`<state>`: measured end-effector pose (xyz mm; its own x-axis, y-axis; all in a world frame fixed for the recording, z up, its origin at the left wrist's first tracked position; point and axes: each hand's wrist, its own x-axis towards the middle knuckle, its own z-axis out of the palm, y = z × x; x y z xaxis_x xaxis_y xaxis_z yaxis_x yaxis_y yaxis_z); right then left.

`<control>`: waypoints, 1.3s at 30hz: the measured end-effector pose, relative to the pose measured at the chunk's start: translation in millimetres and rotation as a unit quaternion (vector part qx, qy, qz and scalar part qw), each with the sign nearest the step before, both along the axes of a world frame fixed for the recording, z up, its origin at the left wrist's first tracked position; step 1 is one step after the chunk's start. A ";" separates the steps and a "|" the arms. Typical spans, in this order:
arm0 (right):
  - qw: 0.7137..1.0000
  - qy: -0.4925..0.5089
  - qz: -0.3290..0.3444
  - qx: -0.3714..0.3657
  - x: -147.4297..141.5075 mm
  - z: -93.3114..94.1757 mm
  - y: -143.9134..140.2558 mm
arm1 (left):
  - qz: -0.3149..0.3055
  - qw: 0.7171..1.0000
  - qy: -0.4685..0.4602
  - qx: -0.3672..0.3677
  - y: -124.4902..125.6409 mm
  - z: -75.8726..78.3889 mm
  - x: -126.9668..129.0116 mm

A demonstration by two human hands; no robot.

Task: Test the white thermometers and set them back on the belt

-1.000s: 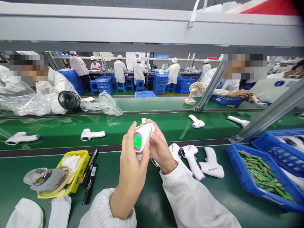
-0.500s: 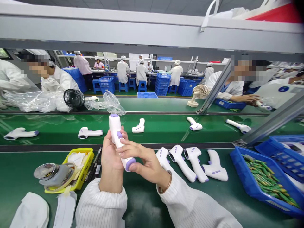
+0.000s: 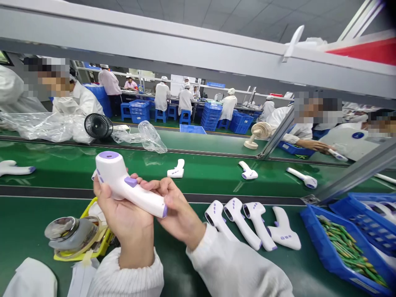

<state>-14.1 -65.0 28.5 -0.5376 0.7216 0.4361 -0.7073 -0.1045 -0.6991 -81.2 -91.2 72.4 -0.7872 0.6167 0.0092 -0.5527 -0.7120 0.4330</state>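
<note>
1. A white, smooth plastic thermometer gun (image 3: pixel 126 185) with a rounded head, a lilac cap and a lilac trigger button is held above the green bench (image 3: pixel 37 222), in front of the person.
2. Its head is gripped by the left hand (image 3: pixel 123 214), whose fingers are curled tightly around it from below.
3. Its handle end is clasped by the right hand (image 3: pixel 176 210), with the fingers closed on the grip; both wrists are covered by white ribbed sleeves.
4. Four more white thermometers (image 3: pixel 250 222) are laid side by side on the bench just to the right of the hands; three show lilac-rimmed heads and the fourth shows lilac buttons.
5. On the glossy green conveyor belt (image 3: pixel 210 173) beyond, four loose thermometers are counted, well apart.
6. A blue slotted plastic crate (image 3: pixel 321 243) at the right is filled with thin green strips.
7. A yellow plastic tray (image 3: pixel 93 247) at the left is touched by a shiny metal object (image 3: pixel 69 233).
8. Two small desk fans are seen on the far side: one black (image 3: pixel 98 126), one cream (image 3: pixel 260 133).
9. No writing can be read.
</note>
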 end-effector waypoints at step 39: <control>0.308 -0.782 -0.241 0.486 209.0 -58.4 141.7 | -0.190 0.864 0.401 -0.239 36.9 -49.2 30.0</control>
